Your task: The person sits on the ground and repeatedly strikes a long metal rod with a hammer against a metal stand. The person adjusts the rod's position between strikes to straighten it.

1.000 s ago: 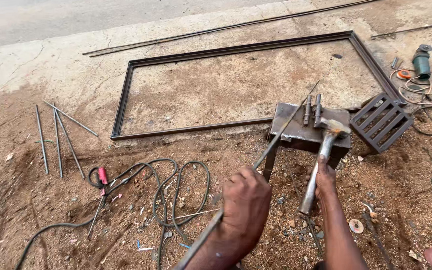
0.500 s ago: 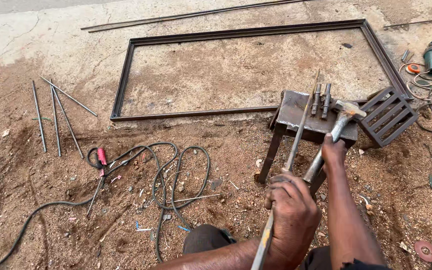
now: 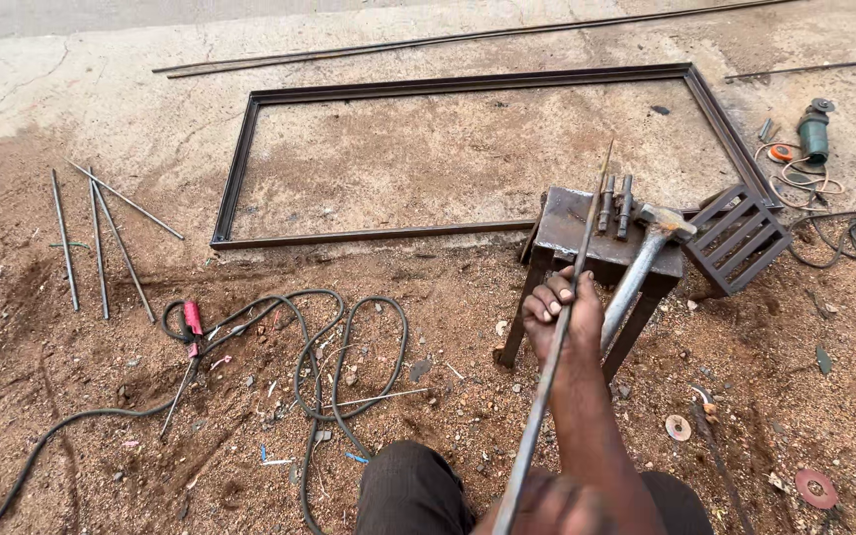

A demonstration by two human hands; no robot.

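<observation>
A long thin metal rod runs from the bottom edge up across a small dark metal stool. My right hand is closed around it at mid-length, just in front of the stool. My left hand, cut off by the bottom edge, grips the rod's near end. A hammer rests its head on the stool top. Its handle slants down behind my right wrist, and I cannot tell whether that hand also holds it. Two short metal pieces lie on the stool.
A large rectangular steel frame lies on concrete beyond the stool. A small metal grille leans to the right, with an angle grinder behind it. Black cables, a red electrode holder and several loose rods lie at left.
My right hand has shifted left from the hammer handle onto the rod. My left hand has slid back toward the rod's near end. The rod now points straighter away, across the stool.
</observation>
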